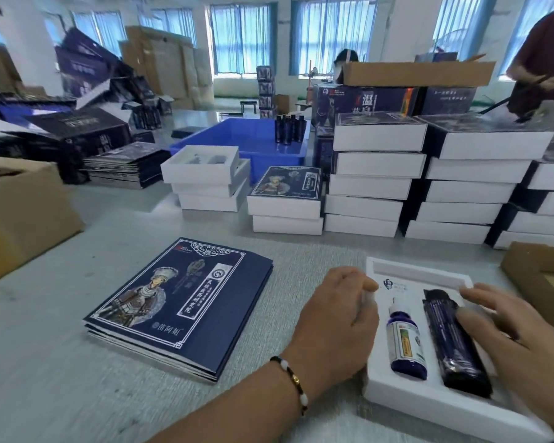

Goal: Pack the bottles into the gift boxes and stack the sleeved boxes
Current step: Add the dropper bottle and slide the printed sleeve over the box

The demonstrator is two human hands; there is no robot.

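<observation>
1. Gift box tray [429, 407] lies nearest, with a blue dropper bottle [406, 342] and a dark wrapped bottle [458, 343] seated in its slots
2. Left hand [336, 318] grips the tray's left edge with curled fingers; right hand [522, 337] presses the dark bottle with straight fingers
3. Flat printed sleeves [179, 308] wait to the left; this box looks filled but unsleeved
4. Sleeved boxes [378, 174] stand stacked beyond, and more bottles [290, 127] remain in the blue bin [237, 135]

Single head-worn view looks forward and down, close over the table [61, 378].
</observation>
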